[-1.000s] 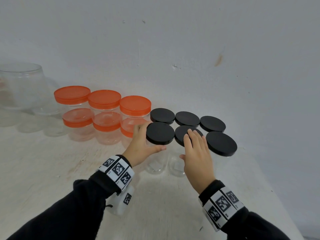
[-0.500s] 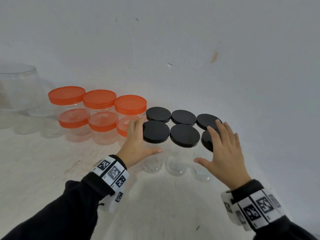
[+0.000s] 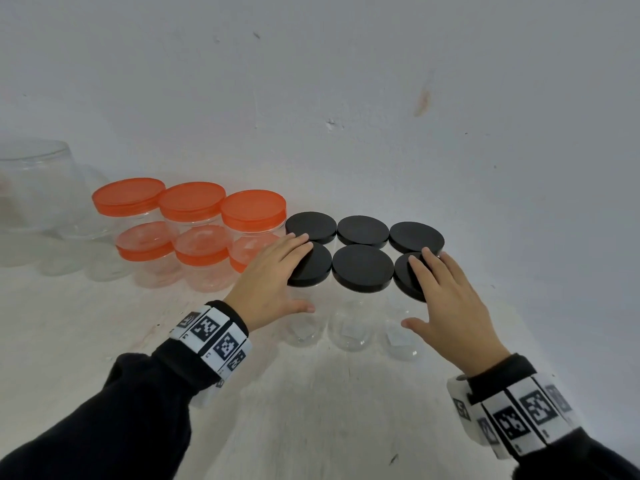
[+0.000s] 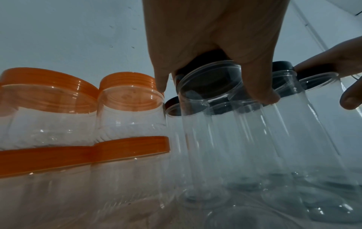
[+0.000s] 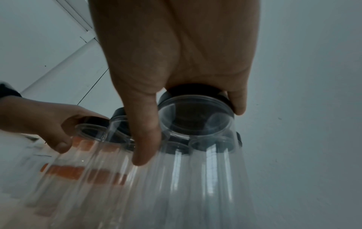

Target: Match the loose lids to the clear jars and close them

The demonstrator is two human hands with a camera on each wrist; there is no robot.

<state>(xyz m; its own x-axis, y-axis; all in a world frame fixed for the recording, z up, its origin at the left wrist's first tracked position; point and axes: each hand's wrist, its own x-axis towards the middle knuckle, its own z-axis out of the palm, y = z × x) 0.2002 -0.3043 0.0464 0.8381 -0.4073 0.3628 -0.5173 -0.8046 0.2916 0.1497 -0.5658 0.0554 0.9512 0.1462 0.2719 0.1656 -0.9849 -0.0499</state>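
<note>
Resting spread hands, left hand [image 3: 273, 271] and right hand [image 3: 446, 306], flat atop black-lidded jars [image 3: 362, 268].

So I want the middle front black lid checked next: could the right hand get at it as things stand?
Probably yes. The right hand rests on the front right black lid, and the middle front black lid sits right beside it, uncovered, with nothing over it. The left hand is on the far side.

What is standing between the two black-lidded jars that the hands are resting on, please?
In the head view, one black-lidded jar stands between the left hand and the right hand, untouched.
</note>
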